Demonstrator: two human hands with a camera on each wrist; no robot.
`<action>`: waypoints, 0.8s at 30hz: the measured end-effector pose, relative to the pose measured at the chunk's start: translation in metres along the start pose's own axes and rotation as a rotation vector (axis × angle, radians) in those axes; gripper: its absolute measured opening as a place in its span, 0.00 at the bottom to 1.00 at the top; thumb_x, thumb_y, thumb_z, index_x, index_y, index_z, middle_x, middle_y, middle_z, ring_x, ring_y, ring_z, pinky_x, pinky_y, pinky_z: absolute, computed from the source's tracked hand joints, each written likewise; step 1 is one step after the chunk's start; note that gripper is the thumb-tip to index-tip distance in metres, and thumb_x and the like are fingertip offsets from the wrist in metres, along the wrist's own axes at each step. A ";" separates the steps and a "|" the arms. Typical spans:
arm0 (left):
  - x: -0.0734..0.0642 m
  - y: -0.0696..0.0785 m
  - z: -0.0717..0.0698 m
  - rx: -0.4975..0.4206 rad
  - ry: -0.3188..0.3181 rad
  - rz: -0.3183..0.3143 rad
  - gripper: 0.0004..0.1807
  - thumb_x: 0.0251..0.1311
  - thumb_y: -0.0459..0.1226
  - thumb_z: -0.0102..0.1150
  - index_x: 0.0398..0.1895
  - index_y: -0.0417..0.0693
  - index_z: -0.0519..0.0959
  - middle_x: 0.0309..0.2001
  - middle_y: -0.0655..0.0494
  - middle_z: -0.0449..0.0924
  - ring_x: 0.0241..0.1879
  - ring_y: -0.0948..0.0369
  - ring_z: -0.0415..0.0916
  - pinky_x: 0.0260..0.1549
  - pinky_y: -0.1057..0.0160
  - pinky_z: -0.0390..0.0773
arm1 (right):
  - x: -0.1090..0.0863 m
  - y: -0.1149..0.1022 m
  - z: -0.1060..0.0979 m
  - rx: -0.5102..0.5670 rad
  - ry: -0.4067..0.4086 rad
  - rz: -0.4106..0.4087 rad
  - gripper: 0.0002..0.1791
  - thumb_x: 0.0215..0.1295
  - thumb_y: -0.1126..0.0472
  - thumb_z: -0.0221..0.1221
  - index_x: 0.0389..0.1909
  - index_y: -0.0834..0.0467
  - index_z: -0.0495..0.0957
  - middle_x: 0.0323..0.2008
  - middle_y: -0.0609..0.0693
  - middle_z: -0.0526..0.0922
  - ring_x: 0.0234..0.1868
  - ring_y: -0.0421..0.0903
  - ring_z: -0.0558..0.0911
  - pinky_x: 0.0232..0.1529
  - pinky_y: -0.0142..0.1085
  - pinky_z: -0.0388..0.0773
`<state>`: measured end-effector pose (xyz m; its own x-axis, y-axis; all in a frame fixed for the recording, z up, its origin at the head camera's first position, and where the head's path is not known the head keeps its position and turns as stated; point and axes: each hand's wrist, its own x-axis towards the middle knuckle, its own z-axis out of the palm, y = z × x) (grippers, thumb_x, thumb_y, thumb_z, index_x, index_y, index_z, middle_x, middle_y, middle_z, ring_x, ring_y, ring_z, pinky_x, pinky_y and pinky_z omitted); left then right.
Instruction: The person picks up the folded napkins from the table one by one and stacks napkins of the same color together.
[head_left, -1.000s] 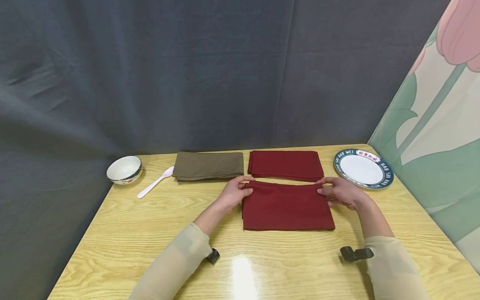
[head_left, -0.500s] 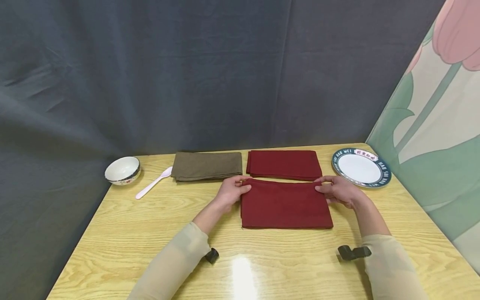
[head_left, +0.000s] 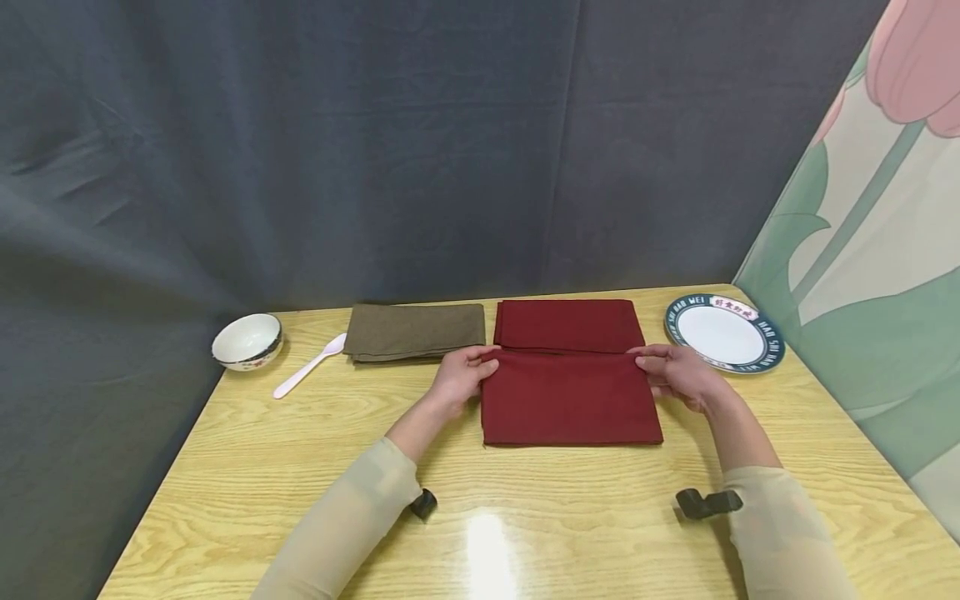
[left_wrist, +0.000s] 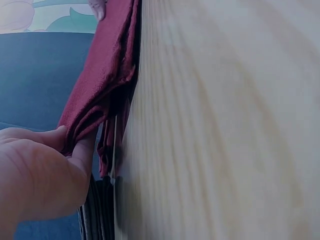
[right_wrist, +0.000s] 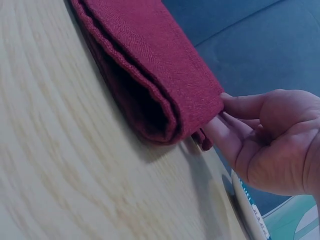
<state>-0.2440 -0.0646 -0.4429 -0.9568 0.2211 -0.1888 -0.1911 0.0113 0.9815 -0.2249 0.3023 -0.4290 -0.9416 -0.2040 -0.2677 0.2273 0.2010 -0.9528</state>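
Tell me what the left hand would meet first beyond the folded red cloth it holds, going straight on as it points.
Probably the rear red folded rectangular cloth, beyond the left hand in the head view; depth there is unclear.

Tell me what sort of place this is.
Probably an indoor tabletop set-up, perhaps staged: a dark cloth backdrop hangs behind the wood-grained table, and a tulip-patterned surface rises along its right side.

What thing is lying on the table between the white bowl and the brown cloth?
In the head view, a pale pink spoon lies between the bowl and the brown cloth.
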 end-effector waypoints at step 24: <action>0.022 0.010 -0.011 -0.025 -0.040 -0.021 0.23 0.73 0.29 0.54 0.70 0.41 0.73 0.57 0.45 0.81 0.46 0.58 0.82 0.38 0.59 0.85 | 0.016 -0.007 -0.003 -0.037 0.060 -0.026 0.26 0.77 0.63 0.55 0.68 0.75 0.65 0.38 0.46 0.87 0.37 0.41 0.87 0.36 0.33 0.84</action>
<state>-0.2699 -0.0699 -0.4372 -0.9431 0.2600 -0.2074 -0.2169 -0.0080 0.9762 -0.2427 0.3003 -0.4260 -0.9604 -0.1524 -0.2333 0.1947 0.2320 -0.9530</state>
